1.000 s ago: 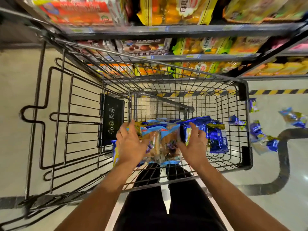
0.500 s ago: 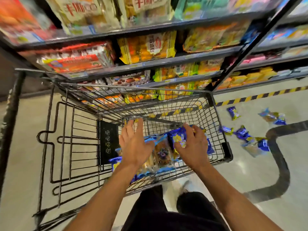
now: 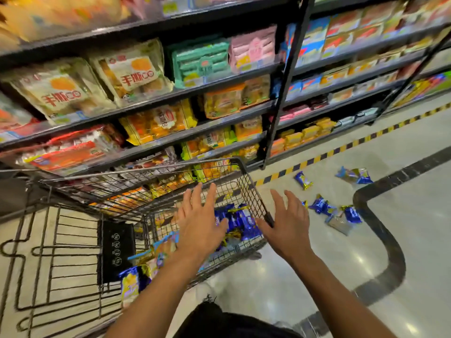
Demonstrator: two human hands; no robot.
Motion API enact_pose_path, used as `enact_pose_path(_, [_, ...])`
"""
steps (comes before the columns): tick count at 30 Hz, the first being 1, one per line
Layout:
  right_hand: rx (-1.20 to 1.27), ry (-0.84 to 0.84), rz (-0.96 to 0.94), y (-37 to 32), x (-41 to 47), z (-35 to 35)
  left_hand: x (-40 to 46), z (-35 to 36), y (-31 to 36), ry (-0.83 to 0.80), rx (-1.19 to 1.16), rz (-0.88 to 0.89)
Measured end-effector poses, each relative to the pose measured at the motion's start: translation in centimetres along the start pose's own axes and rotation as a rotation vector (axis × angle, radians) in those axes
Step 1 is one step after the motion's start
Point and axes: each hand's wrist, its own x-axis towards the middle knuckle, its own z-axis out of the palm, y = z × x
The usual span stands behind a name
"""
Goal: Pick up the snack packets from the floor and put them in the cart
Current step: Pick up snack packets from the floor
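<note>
Head view, left hand point(image 3: 200, 223) and right hand point(image 3: 288, 228) empty, splayed, shelf bags point(image 3: 136, 71) reading "手撕"

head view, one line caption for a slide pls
Both open hands, left and right, over the cart, blue snack packets left on the floor.

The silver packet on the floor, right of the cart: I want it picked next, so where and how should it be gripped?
Probably pinch the silver packet across its near edge from above with the right hand; it lies flat, blue packets crowd its far side.
</note>
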Motion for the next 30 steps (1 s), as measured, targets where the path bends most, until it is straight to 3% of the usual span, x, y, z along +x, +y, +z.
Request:
enact_pose_path(7, [-0.018,0.096,0.076,10.5,-3.0,-5.2,-3.5,3.4,11.2,0.024,0.073,0.190])
enact_pose_path(14, [-0.012,0.144,0.204,20.2,-6.9,-8.4,-5.8,7.6,20.6,-0.054,0.108,0.320])
enact_pose_path(30, [-0.132,0.248,0.484,35.7,-9.0,-17.6,-3.7,14.6,35.4,-0.199,0.056,0.609])
